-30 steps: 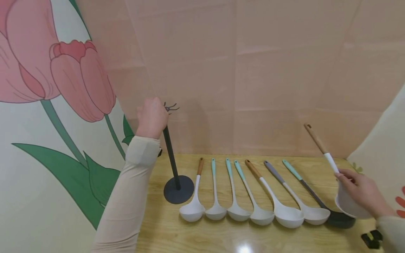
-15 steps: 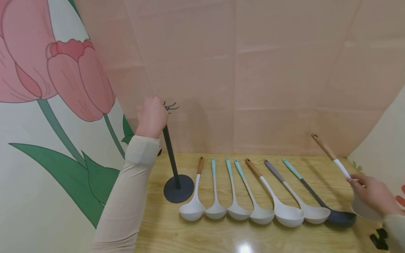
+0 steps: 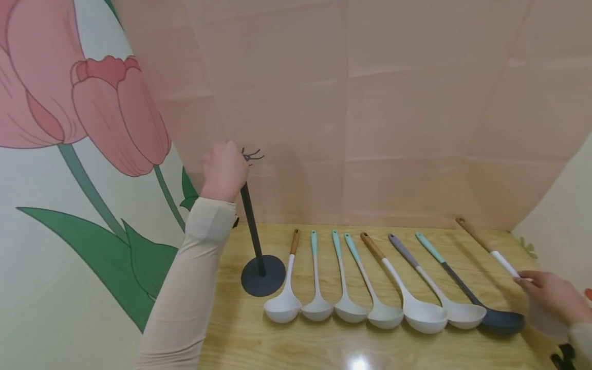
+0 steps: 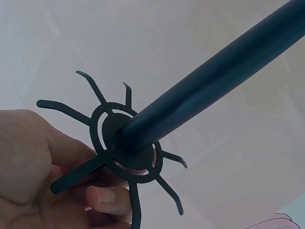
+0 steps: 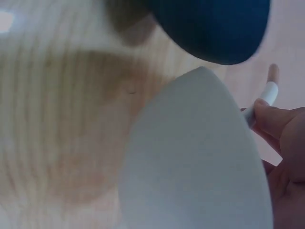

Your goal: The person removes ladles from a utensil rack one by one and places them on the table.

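At the left, my left hand point(image 3: 225, 172) grips the top of a black utensil stand point(image 3: 252, 231). The left wrist view shows its fingers curled behind the ring of hooks point(image 4: 97, 138). Over at the far right, my right hand point(image 3: 555, 295) pinches a white ladle point(image 3: 503, 262) by its shaft, below the brown wood-look handle. The ladle's white bowl point(image 5: 195, 157) fills much of the right wrist view, low over the table; in the head view the hand partly hides it. Just left of it lies a dark ladle point(image 3: 504, 322) with a green handle.
Several more ladles lie in a row on the wooden table point(image 3: 277, 349), handles pointing back. They run from a white ladle point(image 3: 283, 308) beside the stand's round base point(image 3: 263, 282) to a grey-handled one point(image 3: 464, 314). A pinkish cloth backdrop point(image 3: 370, 128) stands behind.
My right hand has moved right and down with the white ladle, so its handle end sits lower and nearer the table. My left hand stays at the top of the stand.
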Demonstrator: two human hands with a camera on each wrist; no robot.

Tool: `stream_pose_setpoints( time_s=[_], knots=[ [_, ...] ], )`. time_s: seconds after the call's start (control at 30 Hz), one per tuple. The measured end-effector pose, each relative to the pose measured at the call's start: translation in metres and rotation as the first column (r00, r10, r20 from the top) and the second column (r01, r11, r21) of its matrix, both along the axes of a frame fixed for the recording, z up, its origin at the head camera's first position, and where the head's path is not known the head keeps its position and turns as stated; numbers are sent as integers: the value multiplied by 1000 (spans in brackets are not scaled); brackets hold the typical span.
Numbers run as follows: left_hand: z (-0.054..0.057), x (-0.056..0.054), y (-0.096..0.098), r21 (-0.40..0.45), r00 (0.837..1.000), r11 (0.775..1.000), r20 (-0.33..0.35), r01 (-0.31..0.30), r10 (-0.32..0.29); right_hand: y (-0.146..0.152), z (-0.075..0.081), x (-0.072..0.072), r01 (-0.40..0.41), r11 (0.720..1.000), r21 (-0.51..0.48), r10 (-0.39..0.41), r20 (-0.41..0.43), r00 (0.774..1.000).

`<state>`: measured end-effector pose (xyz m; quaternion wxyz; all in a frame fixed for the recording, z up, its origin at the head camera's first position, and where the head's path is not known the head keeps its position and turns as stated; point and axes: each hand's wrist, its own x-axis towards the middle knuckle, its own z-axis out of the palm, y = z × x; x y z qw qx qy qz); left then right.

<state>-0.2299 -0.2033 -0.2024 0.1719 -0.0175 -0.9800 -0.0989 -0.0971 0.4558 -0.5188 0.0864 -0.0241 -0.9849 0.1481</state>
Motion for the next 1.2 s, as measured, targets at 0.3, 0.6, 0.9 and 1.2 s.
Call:
stream_pose_setpoints(
  time_s=[0.3,0.6,0.9,1.2],
  knots=[
    [-1,-2,1,-28,1000,1000,0,-4,4,-4,-22,4,-23,1000,-9,24,91,996],
    [-2,-4,1,-35,1000,999,19,-5,6,-11,-28,3,-21,999,-42,26,118,993],
    [-4,-6,3,-23,1000,1000,5,-1,1,-12,-32,6,30,998,-52,-23,128,992],
    [-11,-10,-1,51,999,999,-43,5,-3,-15,-27,2,99,994,-52,-90,147,985]
  ],
)
